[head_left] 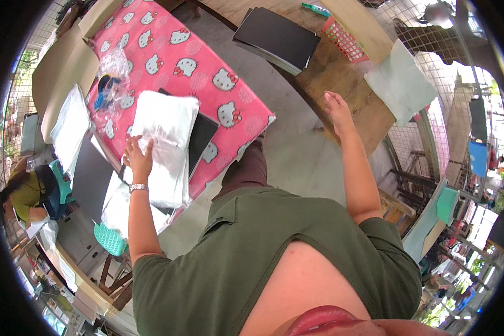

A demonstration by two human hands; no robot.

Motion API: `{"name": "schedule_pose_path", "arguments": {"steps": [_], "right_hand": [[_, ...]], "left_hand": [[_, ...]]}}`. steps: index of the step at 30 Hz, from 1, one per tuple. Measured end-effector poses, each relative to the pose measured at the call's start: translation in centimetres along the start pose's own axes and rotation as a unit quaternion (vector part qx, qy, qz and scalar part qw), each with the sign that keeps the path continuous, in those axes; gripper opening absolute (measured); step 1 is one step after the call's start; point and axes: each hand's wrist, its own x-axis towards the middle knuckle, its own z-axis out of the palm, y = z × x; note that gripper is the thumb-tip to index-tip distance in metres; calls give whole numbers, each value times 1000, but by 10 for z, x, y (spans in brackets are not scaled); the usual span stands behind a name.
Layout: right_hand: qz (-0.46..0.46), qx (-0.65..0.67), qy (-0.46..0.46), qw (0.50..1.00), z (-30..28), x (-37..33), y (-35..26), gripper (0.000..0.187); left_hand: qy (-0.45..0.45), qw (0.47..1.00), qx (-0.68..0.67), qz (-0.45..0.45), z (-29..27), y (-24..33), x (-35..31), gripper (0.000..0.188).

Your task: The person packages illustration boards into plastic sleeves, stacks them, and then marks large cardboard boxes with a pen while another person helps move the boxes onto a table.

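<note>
My left hand, with a metal watch on the wrist, rests on the left side of a stack of clear plastic sleeves; its fingers are apart. Beneath the sleeves a black sheet or folder sticks out. They lie on a table with a pink cover printed with white cartoon cat heads. More plastic sleeves lie by the near corner, partly under my left forearm. My right hand is raised by the edge of the wooden table, fingers stretched out, holding nothing.
Crumpled clear plastic with a blue item lies on the pink cover. A stack of black folders, a pink basket and a pale sheet are on the wooden table. A person sits at far left, near a teal basket.
</note>
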Motion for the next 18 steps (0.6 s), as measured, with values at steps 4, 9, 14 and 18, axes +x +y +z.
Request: {"name": "schedule_pose_path", "arguments": {"steps": [4, 9, 14, 18], "right_hand": [[73, -8, -34, 997, -21, 91, 4, 53], [170, 10, -35, 985, -74, 200, 23, 76], [251, 38, -29, 967, -54, 285, 30, 83], [357, 116, -37, 926, -43, 364, 82, 92]], "left_hand": [[146, 943, -293, 68, 18, 115, 85, 43], [-55, 889, -449, 76, 83, 276, 209, 52], [-170, 921, -349, -13, 150, 335, 320, 68], [-250, 893, -358, -111, 193, 362, 374, 78]]}}
